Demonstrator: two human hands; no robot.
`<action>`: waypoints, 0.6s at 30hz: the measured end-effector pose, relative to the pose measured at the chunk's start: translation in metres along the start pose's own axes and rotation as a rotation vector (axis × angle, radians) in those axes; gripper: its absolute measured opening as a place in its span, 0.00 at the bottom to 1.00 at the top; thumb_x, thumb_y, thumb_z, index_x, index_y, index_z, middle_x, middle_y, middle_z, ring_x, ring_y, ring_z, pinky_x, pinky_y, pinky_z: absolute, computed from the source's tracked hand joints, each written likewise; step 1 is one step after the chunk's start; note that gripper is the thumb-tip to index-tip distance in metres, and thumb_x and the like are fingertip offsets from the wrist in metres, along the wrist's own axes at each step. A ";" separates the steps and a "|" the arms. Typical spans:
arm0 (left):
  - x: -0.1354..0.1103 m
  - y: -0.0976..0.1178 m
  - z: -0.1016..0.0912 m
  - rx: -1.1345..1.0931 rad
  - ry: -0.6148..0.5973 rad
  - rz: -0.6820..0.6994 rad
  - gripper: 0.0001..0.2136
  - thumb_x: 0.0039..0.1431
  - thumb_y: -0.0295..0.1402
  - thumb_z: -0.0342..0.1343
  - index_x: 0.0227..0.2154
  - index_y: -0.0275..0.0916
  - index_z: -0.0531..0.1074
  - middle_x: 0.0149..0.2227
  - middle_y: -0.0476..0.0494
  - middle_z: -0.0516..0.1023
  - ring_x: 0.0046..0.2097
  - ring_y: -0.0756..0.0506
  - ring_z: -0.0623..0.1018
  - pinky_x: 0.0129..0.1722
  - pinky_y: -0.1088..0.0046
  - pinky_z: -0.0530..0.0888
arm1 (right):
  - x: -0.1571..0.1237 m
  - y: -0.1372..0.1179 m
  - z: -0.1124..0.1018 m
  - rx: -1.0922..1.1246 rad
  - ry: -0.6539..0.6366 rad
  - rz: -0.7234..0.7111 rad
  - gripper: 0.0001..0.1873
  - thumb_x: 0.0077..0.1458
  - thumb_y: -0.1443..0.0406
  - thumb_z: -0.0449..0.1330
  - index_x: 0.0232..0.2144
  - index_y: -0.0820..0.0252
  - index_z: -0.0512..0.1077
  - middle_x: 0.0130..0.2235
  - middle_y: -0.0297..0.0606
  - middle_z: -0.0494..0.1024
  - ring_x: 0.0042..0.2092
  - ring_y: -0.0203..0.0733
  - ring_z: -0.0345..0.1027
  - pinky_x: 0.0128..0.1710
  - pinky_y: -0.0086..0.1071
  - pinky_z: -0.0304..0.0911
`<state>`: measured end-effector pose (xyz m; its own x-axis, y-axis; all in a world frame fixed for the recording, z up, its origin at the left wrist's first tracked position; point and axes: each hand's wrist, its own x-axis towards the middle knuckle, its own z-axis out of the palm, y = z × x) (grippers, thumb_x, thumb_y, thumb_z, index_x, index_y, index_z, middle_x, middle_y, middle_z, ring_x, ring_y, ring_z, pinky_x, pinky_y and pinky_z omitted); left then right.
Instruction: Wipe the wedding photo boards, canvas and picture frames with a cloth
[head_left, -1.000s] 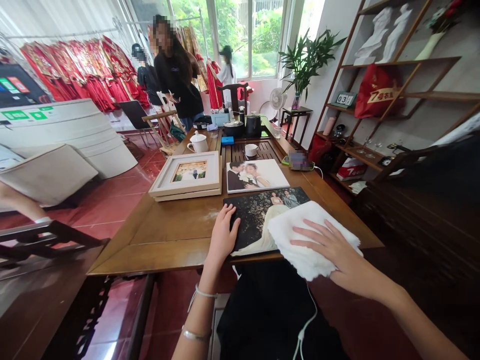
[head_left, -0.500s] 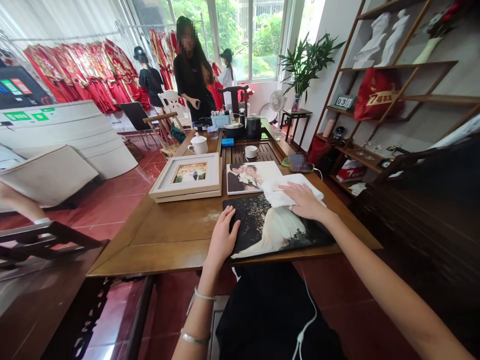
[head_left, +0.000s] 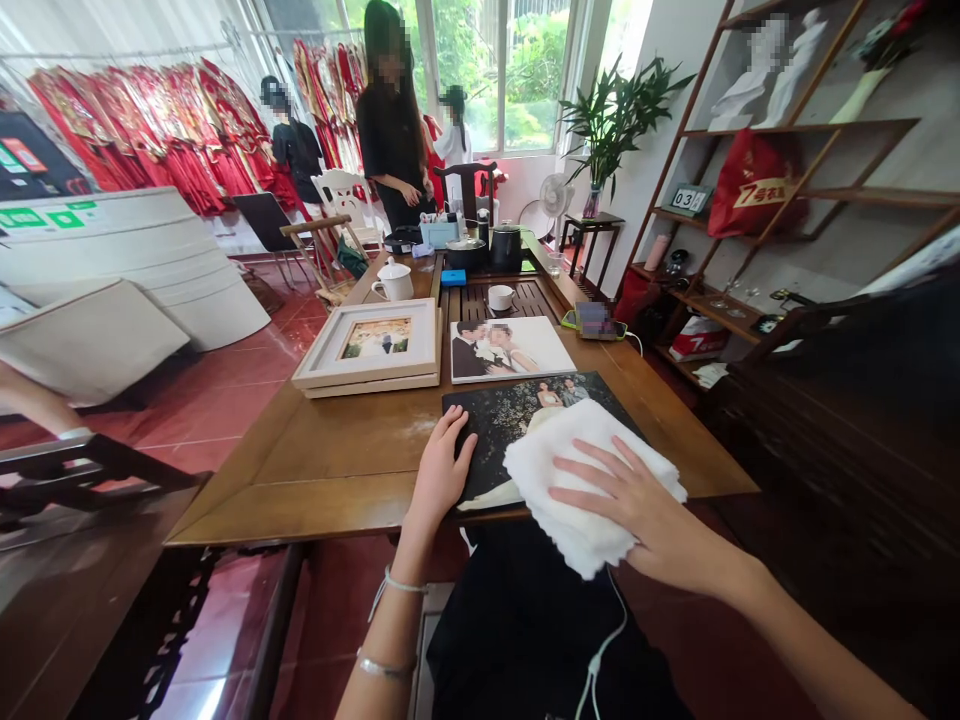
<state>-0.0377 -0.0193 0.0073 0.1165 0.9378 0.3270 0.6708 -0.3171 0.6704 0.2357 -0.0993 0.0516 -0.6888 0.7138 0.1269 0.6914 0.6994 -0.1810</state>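
A dark photo panel (head_left: 487,430), printed with a couple and a long pale gown, lies at the near edge of the table. My left hand (head_left: 444,460) rests on its left edge, fingers stretched out and holding nothing. A folded white towel (head_left: 544,465) covers the panel's lower right part and hangs past the table's near edge. On top of it, my right hand (head_left: 622,495) holds the towel against the panel with fingers spread; its thumb is hidden. Just behind lies a lighter wedding photo panel (head_left: 525,350).
Stacked framed pictures (head_left: 322,365) are on the wooden table (head_left: 300,480), left of the panels. Farther back are a lidded white cup (head_left: 393,280), a small white cup (head_left: 501,297) and a phone (head_left: 596,321). A person (head_left: 394,130) stands at the far end; shelves (head_left: 795,130) stand right.
My right hand has drawn the towel toward me, down to the panel's near edge, uncovering the couple at its top. My left hand stays at the left edge.
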 end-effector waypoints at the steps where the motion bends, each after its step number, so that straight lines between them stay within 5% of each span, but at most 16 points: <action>1: 0.000 0.000 0.000 0.002 0.001 0.003 0.17 0.63 0.33 0.48 0.52 0.33 0.68 0.60 0.34 0.67 0.63 0.41 0.63 0.63 0.59 0.60 | -0.007 0.002 -0.002 0.021 -0.011 -0.014 0.41 0.45 0.74 0.52 0.61 0.40 0.58 0.66 0.27 0.53 0.68 0.49 0.36 0.63 0.59 0.31; 8: 0.001 -0.003 0.000 -0.004 0.000 0.012 0.17 0.63 0.33 0.48 0.52 0.34 0.69 0.59 0.35 0.67 0.64 0.42 0.63 0.64 0.61 0.60 | -0.010 0.046 -0.013 0.101 -0.012 0.067 0.43 0.36 0.75 0.49 0.57 0.46 0.63 0.64 0.29 0.59 0.67 0.48 0.40 0.63 0.57 0.34; 18: 0.001 -0.004 0.001 0.010 0.002 0.028 0.16 0.63 0.32 0.48 0.52 0.35 0.69 0.59 0.35 0.67 0.63 0.42 0.64 0.63 0.60 0.60 | 0.081 0.092 -0.001 -0.063 0.040 0.334 0.35 0.43 0.71 0.51 0.57 0.54 0.64 0.64 0.37 0.59 0.66 0.54 0.43 0.61 0.62 0.37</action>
<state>-0.0400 -0.0173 0.0044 0.1336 0.9283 0.3471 0.6742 -0.3418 0.6546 0.2438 0.0231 0.0462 -0.4138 0.9038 0.1090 0.8903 0.4268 -0.1589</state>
